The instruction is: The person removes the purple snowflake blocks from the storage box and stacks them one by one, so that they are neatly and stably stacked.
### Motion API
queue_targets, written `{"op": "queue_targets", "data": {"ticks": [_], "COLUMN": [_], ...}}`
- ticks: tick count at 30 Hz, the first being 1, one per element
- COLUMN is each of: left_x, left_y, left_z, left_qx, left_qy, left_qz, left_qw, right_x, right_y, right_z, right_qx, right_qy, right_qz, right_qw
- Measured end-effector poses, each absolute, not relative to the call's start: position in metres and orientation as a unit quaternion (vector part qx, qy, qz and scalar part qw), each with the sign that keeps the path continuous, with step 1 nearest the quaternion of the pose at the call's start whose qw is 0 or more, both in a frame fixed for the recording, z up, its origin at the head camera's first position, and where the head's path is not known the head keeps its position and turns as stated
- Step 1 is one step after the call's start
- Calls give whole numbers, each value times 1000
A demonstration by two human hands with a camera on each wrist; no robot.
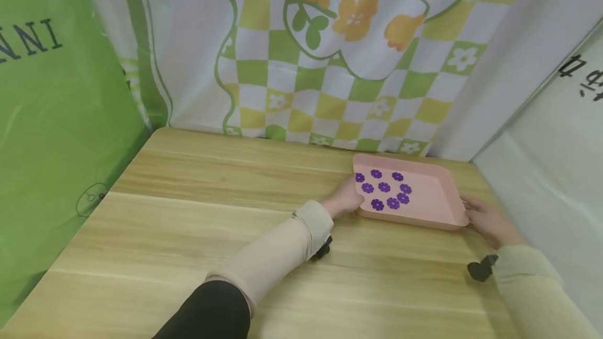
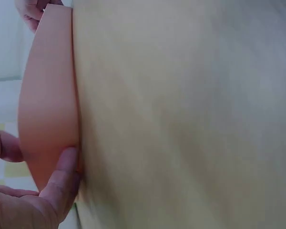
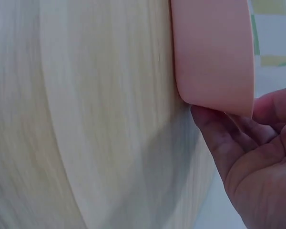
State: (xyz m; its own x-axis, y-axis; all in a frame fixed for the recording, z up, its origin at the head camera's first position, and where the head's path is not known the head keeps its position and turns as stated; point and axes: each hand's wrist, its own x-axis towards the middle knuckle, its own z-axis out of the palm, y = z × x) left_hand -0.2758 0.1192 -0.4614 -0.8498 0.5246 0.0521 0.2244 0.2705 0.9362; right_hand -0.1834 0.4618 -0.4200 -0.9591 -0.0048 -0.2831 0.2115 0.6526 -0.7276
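A shallow pink rectangular tray [image 1: 433,198] is at the back right of the wooden table. Several purple flower-shaped pieces [image 1: 384,187] lie in its left half, while its right half shows bare pink floor. My left hand [image 1: 346,195] grips the tray's left end, thumb over the rim. In the left wrist view, fingers [image 2: 62,174] press low on the tray's outer wall [image 2: 50,86], right by the tabletop. At the opposite end, my right hand [image 1: 490,221] holds the tray's short side. The right wrist view shows its fingertips at the bottom edge and the rim of the pink wall [image 3: 214,52].
The wooden table [image 1: 188,213] spreads to the left and in front of the tray. Behind it hangs a checked, flower-printed curtain [image 1: 330,93]. A green sheet [image 1: 56,119] closes off the left side, and a white sheet [image 1: 556,145] stands close beyond the right hand.
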Motion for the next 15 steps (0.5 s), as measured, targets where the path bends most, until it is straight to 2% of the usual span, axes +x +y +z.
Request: {"op": "queue_targets", "data": {"ticks": [8, 15], "left_x": [-279, -271], "left_y": [79, 45], "left_z": [-458, -449], "left_qx": [255, 243], "left_qy": [808, 822], "left_qz": [511, 489], "left_qw": [143, 159], "right_x": [-189, -189], "right_y": [437, 413], "right_z": [-421, -420], "right_qx": [1, -35], "right_qy": [858, 857], "right_qz": [-487, -484], "right_qw": [160, 174]}}
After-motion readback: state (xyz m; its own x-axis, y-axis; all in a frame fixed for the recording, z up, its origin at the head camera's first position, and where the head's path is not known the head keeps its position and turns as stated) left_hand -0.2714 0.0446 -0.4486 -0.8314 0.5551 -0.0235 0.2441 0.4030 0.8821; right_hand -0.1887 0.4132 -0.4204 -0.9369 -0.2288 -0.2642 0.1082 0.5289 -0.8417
